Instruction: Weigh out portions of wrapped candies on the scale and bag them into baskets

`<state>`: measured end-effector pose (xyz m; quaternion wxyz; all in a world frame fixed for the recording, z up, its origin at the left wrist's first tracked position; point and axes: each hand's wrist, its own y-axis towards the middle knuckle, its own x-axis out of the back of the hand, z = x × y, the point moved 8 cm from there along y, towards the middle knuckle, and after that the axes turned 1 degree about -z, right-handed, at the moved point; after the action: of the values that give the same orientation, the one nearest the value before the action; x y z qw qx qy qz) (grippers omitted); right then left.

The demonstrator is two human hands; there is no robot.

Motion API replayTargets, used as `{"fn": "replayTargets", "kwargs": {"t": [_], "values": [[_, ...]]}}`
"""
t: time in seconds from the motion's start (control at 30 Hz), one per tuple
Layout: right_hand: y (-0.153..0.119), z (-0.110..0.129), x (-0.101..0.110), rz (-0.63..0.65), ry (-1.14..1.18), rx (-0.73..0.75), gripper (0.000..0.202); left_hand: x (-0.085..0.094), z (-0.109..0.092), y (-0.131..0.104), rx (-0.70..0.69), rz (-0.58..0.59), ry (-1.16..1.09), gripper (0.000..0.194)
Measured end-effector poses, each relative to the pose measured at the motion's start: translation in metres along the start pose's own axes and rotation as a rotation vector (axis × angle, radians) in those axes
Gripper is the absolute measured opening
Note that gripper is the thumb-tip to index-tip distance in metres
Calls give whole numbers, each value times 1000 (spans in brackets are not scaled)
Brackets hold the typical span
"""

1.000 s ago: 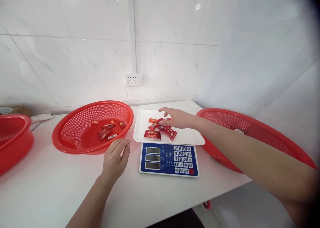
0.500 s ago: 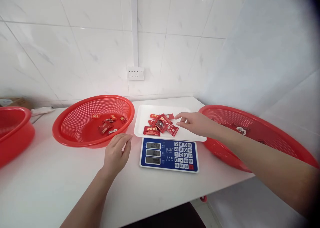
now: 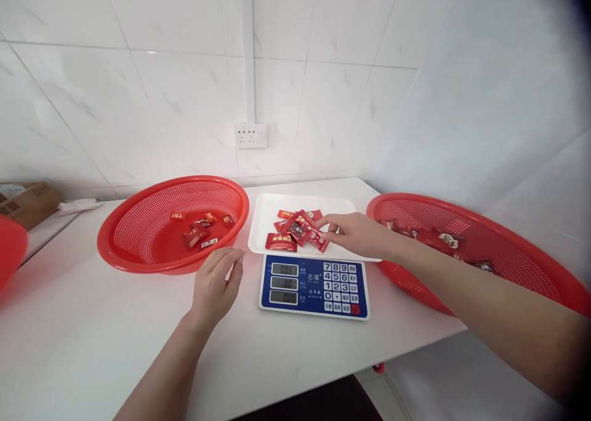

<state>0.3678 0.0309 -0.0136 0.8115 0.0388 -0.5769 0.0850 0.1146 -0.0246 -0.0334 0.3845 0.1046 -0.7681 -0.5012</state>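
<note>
A blue electronic scale (image 3: pixel 315 285) carries a white tray (image 3: pixel 268 215) with several red snack packets (image 3: pixel 298 230) piled on it. My right hand (image 3: pixel 353 231) reaches over the tray from the right, its fingertips touching the packet at the pile's right edge; whether it grips that packet I cannot tell. My left hand (image 3: pixel 213 285) rests on the white table just left of the scale, fingers loosely apart, holding nothing. A red mesh basket (image 3: pixel 138 224) to the left holds several packets (image 3: pixel 201 230).
A second red basket (image 3: pixel 503 255) with a few packets stands at the right, overhanging the table edge. A red basin's rim (image 3: pixel 9 248) shows at far left, a cardboard box (image 3: pixel 28 200) behind it. A wall socket (image 3: pixel 250 135) sits on the tiled wall.
My right hand drew back from the pile toward the right basket, then returned to the pile's right edge. The scale reading rose. My left hand stayed put.
</note>
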Motion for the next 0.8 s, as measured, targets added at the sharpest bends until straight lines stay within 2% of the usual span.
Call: {"fn": "replayTargets", "kwargs": {"t": [0.13,0.2,0.27,0.37,0.4,0.47,0.53,0.63,0.7,0.8], "values": [[-5,7,6,-28,7,28,27,-1,0,0,-4,1,0,18],[-15,12,13,-94,39,73,27,-1,0,0,-9,-6,-5,19],[-34,13,22,-264,112,90,27,0,0,0,-11,-16,-7,19],[-82,-9,23,-679,244,18,26,1,1,0,-11,-23,-2,19],[-99,-20,13,-789,276,-19,24,1,1,-1,-11,-24,-1,19],[-123,-45,-18,-887,344,-82,22,1,0,-2,-17,-17,0,19],[-132,-70,-56,-853,449,-156,26,0,-3,-3,-32,-16,1,19],[-126,-100,-101,-713,661,-267,33,-1,-8,-4,-67,-29,-1,20],[-123,-114,-110,-744,814,-316,38,-1,-12,-2,-85,-33,7,20],[-125,-124,-107,-867,970,-316,43,2,-19,2,-95,-41,38,21]]}}
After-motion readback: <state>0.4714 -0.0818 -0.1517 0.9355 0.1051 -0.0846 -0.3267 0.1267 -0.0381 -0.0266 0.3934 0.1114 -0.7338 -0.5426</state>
